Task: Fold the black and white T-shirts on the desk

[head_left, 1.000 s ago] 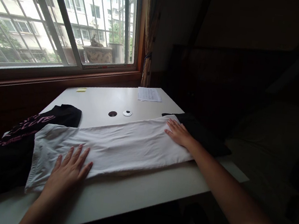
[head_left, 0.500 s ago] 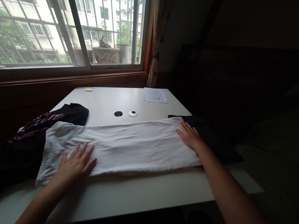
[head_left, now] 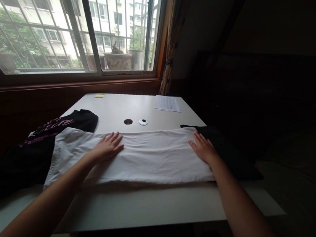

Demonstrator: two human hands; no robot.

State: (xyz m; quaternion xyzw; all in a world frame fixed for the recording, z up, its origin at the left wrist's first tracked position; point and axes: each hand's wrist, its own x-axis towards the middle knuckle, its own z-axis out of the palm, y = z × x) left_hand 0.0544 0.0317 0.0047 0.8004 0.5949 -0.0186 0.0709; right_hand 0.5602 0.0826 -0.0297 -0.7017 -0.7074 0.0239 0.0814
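White trousers (head_left: 153, 156), or a similar long white garment, lie lengthwise across the white table (head_left: 147, 209), with an elastic-looking gathered edge at the left end. My left hand (head_left: 109, 145) rests flat on the cloth left of its middle, near the far edge, fingers spread. At the right end my right hand (head_left: 203, 147) is laid flat with its fingers apart. Neither hand grips the fabric. Shallow wrinkles run through the cloth between them.
A black garment with pink lettering (head_left: 83, 119) lies at the left, partly under the white one. Dark cloth (head_left: 228, 154) is at the right end. Papers (head_left: 168, 103), a yellow note (head_left: 99, 95), a round hole (head_left: 128, 121) and a white disc (head_left: 143, 122) are farther back, below the window.
My left hand has slid forward and to the right over the white cloth. My right hand stays at the right end. The view has shifted slightly.
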